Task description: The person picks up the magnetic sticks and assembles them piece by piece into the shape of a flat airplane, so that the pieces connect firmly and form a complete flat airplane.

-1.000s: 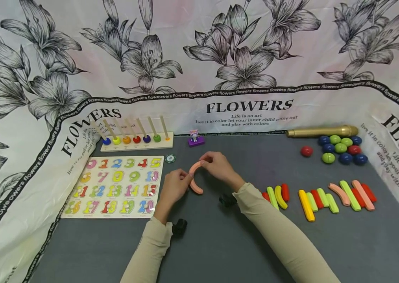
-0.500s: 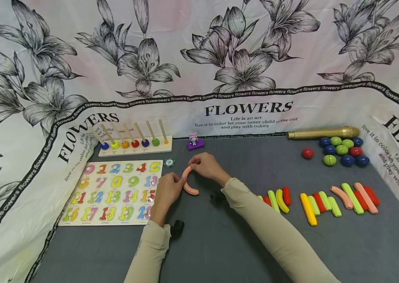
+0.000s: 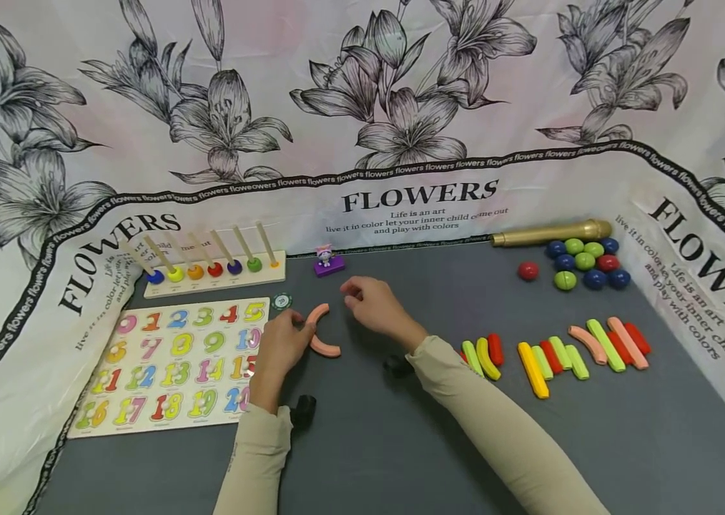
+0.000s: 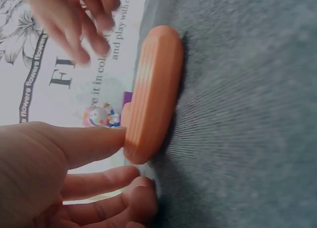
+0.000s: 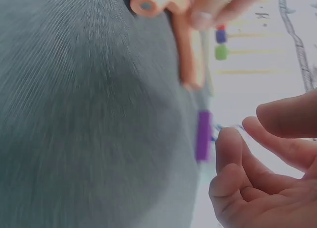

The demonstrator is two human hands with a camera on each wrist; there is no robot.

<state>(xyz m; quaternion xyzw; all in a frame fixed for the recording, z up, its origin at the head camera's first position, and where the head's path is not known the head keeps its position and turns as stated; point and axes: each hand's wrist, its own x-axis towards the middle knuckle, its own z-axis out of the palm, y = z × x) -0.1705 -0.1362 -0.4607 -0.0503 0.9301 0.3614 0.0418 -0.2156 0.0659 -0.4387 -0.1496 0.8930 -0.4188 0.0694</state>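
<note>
Right hand [image 3: 375, 306] now off the peach arc [image 3: 325, 348] — ends rightward, length near-far — fingers parted; left hand [image 3: 282, 347] likewise, thumb touching

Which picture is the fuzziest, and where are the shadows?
Right wrist view: fuzziest, with the purple block and colored rings blurred, plus a wide, soft dark patch, probably shadow, across the gray table; left wrist view: a dark shadow hugs the orange piece, and the toy figure looks soft; head view: mostly clear, though some pale pegs fade against the white cloth.
</note>
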